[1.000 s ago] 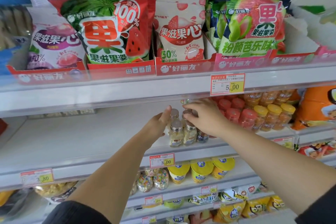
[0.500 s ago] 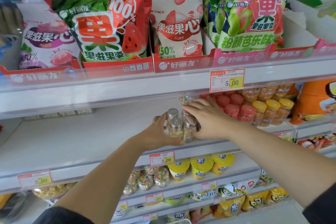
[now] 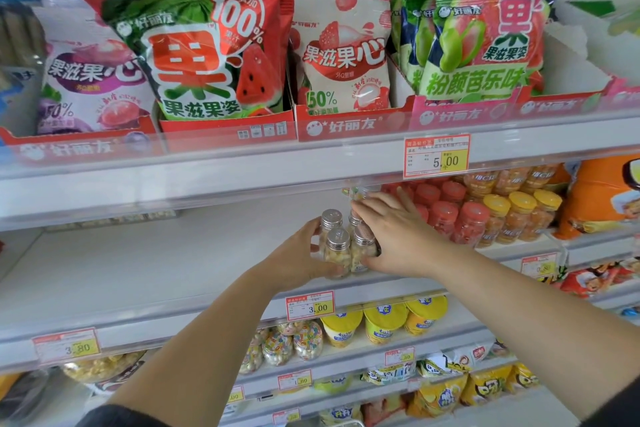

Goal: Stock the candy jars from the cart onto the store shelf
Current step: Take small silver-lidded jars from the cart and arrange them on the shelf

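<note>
A cluster of small clear candy jars with silver caps and pale yellow candy stands near the front of the white middle shelf. My left hand cups the cluster from the left, fingers curled round the front jar. My right hand lies against the jars from the right with its fingers straight, covering the right-hand jars. The cart is out of view.
Red-capped jars and yellow-capped jars fill the shelf just right of my hands, then an orange bag. Gummy bags stand on the shelf above, whose edge hangs low. The shelf's left half is bare. Price tags line the rail.
Both hands have closed in on the jar cluster and drawn it slightly toward the shelf's front. The camera view shifted a little.
</note>
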Available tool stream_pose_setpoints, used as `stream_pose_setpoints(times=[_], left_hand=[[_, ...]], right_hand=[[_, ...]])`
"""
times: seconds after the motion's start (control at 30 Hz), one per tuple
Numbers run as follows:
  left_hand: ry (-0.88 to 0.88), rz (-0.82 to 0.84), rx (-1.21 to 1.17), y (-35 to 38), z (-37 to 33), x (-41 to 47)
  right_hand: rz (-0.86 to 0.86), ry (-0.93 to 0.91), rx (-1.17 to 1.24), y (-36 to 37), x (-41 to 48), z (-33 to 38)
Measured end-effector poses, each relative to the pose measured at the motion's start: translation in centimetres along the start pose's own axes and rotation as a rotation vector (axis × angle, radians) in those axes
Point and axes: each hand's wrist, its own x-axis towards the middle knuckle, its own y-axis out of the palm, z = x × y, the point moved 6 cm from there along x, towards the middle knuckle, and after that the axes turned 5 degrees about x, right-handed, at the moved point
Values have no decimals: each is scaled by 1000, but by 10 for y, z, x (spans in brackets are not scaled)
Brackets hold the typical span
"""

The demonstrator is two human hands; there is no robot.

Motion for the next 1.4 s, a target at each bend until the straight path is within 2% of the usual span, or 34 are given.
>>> stream_pose_setpoints(times=[0.1, 0.17, 0.3, 0.4, 0.47, 0.53, 0.6, 0.73, 0.87, 1.03, 1.17, 1.3, 1.4], left_hand=[[24, -8, 18, 2, -3, -3], [43, -38, 61, 4, -2, -5], [-2, -311, 191, -3, 1, -27], [202, -541, 108, -5, -5, -74], [280, -590, 107, -1, 1, -106], [268, -562, 123, 13, 23, -130], [215, -518, 162, 31, 52, -149], [6, -392, 172, 78, 124, -185], [-233, -307, 163, 138, 200, -221], [-438, -133, 144, 210, 281, -260], [-551, 29, 172, 261, 341, -283], [-543, 97, 262, 297, 384, -268], [-475, 147, 379, 327, 403, -229]], right_hand=[[-33, 17, 28, 1, -6, 0], [-119, 24, 67, -1, -15, 3], [-440, -6, 166, -17, -46, 15], [-662, -85, 274, -20, -81, 35], [-684, -118, 327, -4, -102, 51], [-582, -130, 420, 31, -120, 68], [-397, -81, 516, 76, -134, 83], [87, 58, 545, 175, -165, 104], [367, 149, 570, 255, -204, 116], [595, 293, 611, 336, -246, 119], [709, 373, 607, 400, -266, 124], [766, 445, 588, 465, -275, 124], [724, 532, 579, 507, -275, 120]])
